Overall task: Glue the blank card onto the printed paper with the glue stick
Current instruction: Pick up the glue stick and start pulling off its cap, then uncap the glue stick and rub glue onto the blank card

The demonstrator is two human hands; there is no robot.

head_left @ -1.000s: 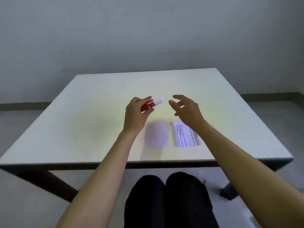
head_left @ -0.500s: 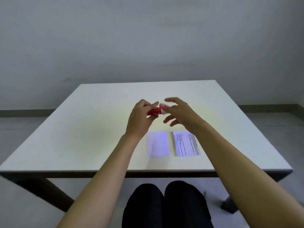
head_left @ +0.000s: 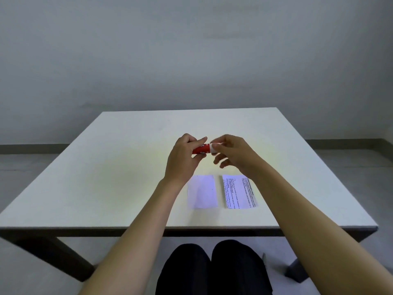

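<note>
- Both forearms (head_left: 319,226) are bare right up to the bottom edge of the view; no sleeve shows on either.
- No watch, ring or band shows on the left hand (head_left: 182,160) or the right hand (head_left: 236,153).
- Plain black trousers (head_left: 212,271) cover both legs.

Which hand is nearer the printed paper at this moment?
Right. The right hand hovers just beyond the printed paper, pinching the glue stick cap; the left hand is farther left, beyond the blank card.
</note>
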